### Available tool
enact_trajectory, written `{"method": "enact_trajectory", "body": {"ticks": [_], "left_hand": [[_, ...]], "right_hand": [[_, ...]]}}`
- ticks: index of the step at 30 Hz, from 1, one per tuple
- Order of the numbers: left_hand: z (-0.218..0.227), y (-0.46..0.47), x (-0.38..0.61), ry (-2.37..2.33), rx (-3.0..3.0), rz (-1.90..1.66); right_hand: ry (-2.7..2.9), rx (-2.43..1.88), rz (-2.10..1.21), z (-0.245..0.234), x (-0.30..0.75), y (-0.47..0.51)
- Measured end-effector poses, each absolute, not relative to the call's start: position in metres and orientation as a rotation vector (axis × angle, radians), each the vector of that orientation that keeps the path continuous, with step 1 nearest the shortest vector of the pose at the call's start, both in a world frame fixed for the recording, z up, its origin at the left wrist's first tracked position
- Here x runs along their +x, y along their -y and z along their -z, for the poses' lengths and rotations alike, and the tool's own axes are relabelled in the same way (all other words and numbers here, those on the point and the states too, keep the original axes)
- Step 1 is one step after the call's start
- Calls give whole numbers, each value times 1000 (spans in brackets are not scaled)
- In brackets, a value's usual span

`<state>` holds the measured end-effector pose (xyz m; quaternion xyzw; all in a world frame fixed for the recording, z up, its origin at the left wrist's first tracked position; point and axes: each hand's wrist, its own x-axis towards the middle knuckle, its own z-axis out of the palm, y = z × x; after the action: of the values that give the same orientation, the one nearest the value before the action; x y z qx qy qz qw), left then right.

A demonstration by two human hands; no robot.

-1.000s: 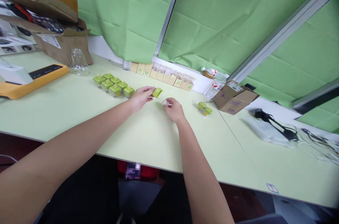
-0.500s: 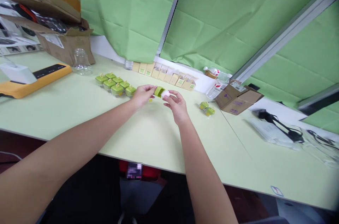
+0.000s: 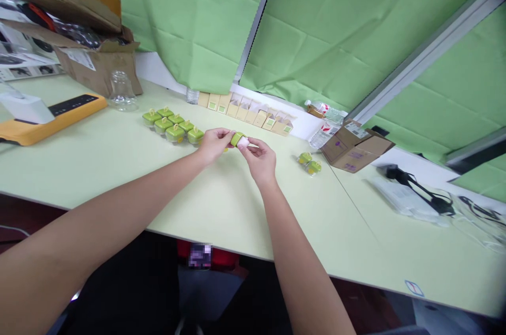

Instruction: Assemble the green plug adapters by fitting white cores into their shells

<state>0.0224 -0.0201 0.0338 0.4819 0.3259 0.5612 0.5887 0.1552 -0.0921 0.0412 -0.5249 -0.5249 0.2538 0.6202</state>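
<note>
Above the middle of the table, my left hand (image 3: 216, 144) pinches a small green lid (image 3: 236, 138), tilted so its hollow side faces right. My right hand (image 3: 260, 160) grips a small white rounded piece (image 3: 243, 142), which sits against the opening of the lid and partly inside it. What the white piece is, I cannot make out. Just left of my left hand stand several small clear containers with green lids (image 3: 174, 132), each lid with a yellow loop on top. Something small and yellow peeks out below my left fingers, mostly hidden.
Small cardboard boxes (image 3: 253, 112) line the wall. Two more green-lidded containers (image 3: 309, 162) stand at right, near plastic bottles (image 3: 322, 134) and a carton (image 3: 350, 147). A glass jar (image 3: 122, 93), a yellow power strip (image 3: 71, 116) and cardboard boxes (image 3: 98, 63) are at left.
My right hand has moved slightly left, bringing the white piece from just beside the lid into its opening. My left hand stays almost in place with the lid.
</note>
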Motion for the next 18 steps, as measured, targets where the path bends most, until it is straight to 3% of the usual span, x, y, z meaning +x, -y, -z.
{"method": "enact_trajectory", "body": {"ticks": [8,18], "left_hand": [[-39,28,24,-729,966,-1266],[-41,35,27,-704,957,-1233]], "right_hand": [[1520,-1236,-64,-45,147,101],[1600,-1276,39,-44,156,100]]}}
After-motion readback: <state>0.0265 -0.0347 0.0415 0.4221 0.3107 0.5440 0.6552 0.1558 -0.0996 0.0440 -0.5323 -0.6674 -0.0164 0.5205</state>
